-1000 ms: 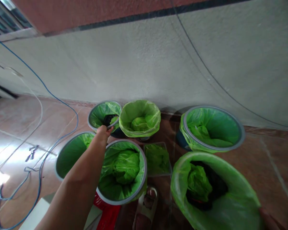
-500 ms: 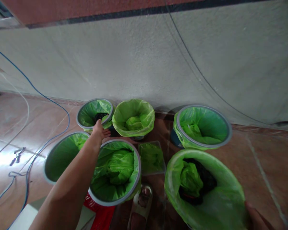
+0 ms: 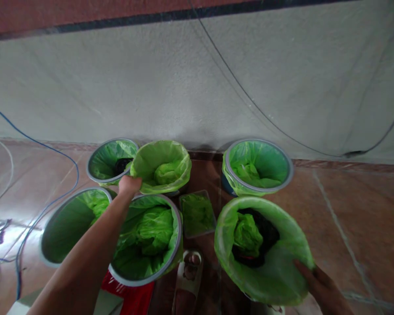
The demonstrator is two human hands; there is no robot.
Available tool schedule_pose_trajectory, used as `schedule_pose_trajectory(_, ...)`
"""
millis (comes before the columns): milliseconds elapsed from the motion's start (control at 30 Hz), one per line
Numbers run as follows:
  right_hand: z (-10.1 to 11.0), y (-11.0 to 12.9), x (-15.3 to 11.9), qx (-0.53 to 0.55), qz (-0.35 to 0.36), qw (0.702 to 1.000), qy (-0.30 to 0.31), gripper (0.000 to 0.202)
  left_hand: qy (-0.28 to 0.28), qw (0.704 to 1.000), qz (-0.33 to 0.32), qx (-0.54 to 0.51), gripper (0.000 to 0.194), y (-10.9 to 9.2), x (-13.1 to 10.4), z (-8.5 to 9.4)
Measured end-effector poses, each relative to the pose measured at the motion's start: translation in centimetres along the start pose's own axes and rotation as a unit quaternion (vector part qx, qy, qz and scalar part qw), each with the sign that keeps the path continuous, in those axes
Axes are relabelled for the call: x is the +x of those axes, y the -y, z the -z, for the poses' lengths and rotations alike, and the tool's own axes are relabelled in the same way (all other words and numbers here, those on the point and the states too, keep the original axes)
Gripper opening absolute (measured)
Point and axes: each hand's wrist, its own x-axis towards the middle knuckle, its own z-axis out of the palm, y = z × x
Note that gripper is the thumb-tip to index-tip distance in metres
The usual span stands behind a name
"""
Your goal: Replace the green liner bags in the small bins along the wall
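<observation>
My right hand [image 3: 318, 282] clasps lined edge of front right bin [image 3: 290, 227] — likely handiest hold. Left hand [image 3: 129, 184] at rim of middle back bin [image 3: 182, 168] — can't tell if closed.

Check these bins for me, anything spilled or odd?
Nothing looks spilled. One round, light-green-lined bin by the left hand and another bin at the right hand show no rim ring, unlike the four grey-ringed bins. A thin blue cable also trails loosely over the brown tiled floor.
</observation>
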Motion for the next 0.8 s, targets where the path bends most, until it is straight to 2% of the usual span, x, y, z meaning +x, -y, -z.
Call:
schedule_pose_trajectory(133, 0.1, 0.6, -0.3, -0.015, 0.006, 1.0, 0.006, 0.047, 0.008, 0.999, -0.003, 0.045, 0.031, 0.9, -0.4, 0.4)
schedule_pose_trajectory(233, -0.1, 0.8, -0.3, -0.009, 0.003, 1.0, 0.0, 0.05, 0.026, 0.997, 0.003, 0.068, 0.031, 0.7, -0.2, 0.5)
schedule_pose_trajectory(333, -0.5, 0.5, -0.5, 0.029, -0.006, 1.0, -0.005, 0.056, 0.036, 0.997, 0.012, 0.068, 0.041, 0.4, -0.7, 1.2)
schedule_pose_trajectory(400, -0.9, -0.2, -0.8, 0.069, -0.023, 0.997, -0.006, 0.062, -0.028, 0.999, 0.002, 0.042, 0.052, 0.2, -2.5, 2.0)
schedule_pose_trajectory(433, -1.0, -0.7, -1.0, 0.086, -0.038, 0.996, -0.006, 0.066, -0.084, 0.996, -0.009, 0.016, 0.057, 0.0, -4.0, 2.3)
schedule_pose_trajectory(467, -1.0, -1.2, -1.1, 0.099, -0.056, 0.993, -0.005, 0.069, -0.141, 0.989, -0.033, -0.028, 0.059, -0.4, -5.9, 2.4)
schedule_pose_trajectory(500, -1.0, -1.7, -1.2, 0.108, -0.068, 0.992, -0.004, 0.071, -0.157, 0.981, -0.078, -0.081, 0.058, -0.8, -8.1, 2.4)
schedule_pose_trajectory(567, -0.6, -2.2, -1.0, 0.108, -0.056, 0.992, -0.014, 0.071, -0.101, 0.961, -0.175, -0.191, 0.049, -2.0, -12.8, 1.4)
schedule_pose_trajectory(633, 0.2, -1.2, 0.0, 0.077, 0.003, 0.996, -0.054, 0.068, 0.031, 0.922, -0.24, -0.302, 0.045, -3.7, -17.0, -0.8)
schedule_pose_trajectory(667, 0.6, 0.1, 0.9, 0.049, 0.046, 0.994, -0.09, 0.066, 0.099, 0.903, -0.244, -0.339, 0.045, -4.7, -18.7, -2.4)
schedule_pose_trajectory(733, 1.2, 4.2, 3.4, -0.009, 0.098, 0.984, -0.151, 0.067, 0.203, 0.877, -0.23, -0.369, 0.049, -6.7, -20.8, -5.9)
schedule_pose_trajectory(800, 0.9, 9.7, 6.7, -0.095, 0.173, 0.965, -0.17, 0.063, 0.243, 0.889, -0.202, -0.331, 0.049, -8.4, -21.8, -9.3)
